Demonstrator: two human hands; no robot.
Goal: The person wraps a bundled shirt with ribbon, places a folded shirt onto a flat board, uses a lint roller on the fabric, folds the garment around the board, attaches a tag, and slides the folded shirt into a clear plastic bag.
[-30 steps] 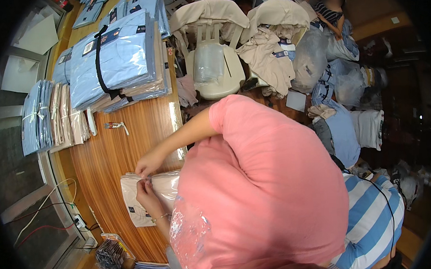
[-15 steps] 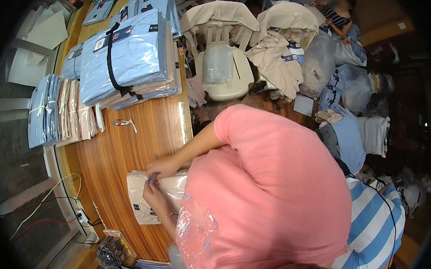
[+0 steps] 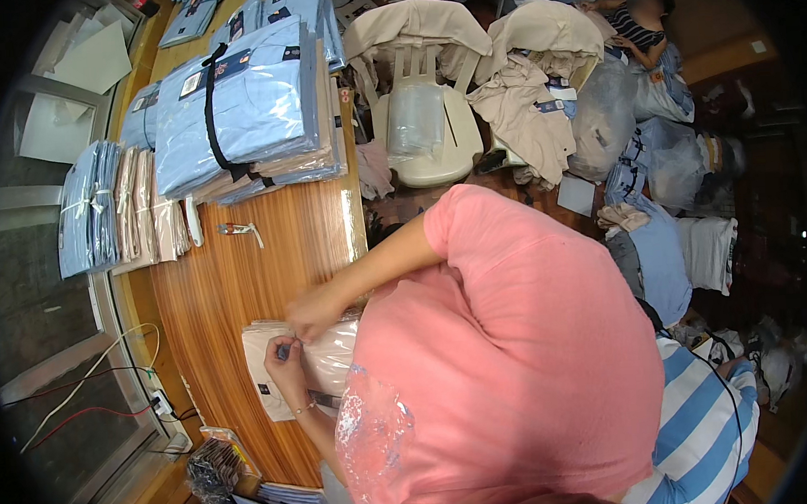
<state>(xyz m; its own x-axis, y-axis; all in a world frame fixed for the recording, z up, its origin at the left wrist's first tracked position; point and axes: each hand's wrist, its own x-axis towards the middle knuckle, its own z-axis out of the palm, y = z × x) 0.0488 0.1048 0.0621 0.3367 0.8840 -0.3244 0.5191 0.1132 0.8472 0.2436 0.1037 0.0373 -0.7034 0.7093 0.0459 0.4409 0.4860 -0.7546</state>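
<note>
A packet of folded beige garments in clear plastic [image 3: 331, 358] lies on the wooden table, partly hidden by my arms and pink shirt. A dark strip [image 3: 324, 398] crosses it near my wrist. My left hand [image 3: 286, 368], with a bracelet at the wrist, rests over the packet, its fingers closed around a small dark-bluish bit of something. Just beyond it, my right hand [image 3: 314, 313] is closed like a fist above the packet's far edge. It is slightly blurred, and what its fingers hold, if anything, is hidden.
Strapped stacks of bagged blue and beige garments [image 3: 237, 124] stand at the table's far end, tied bundles [image 3: 91, 209] at the left edge. A small tool [image 3: 240, 230] lies on the table. A chair [image 3: 426, 150] stands beyond. Another person [image 3: 643, 29] sits far right.
My hands, which met at the bluish bit, have come slightly apart. The right hand has lifted off it and turned into a fist; the left still holds it.
</note>
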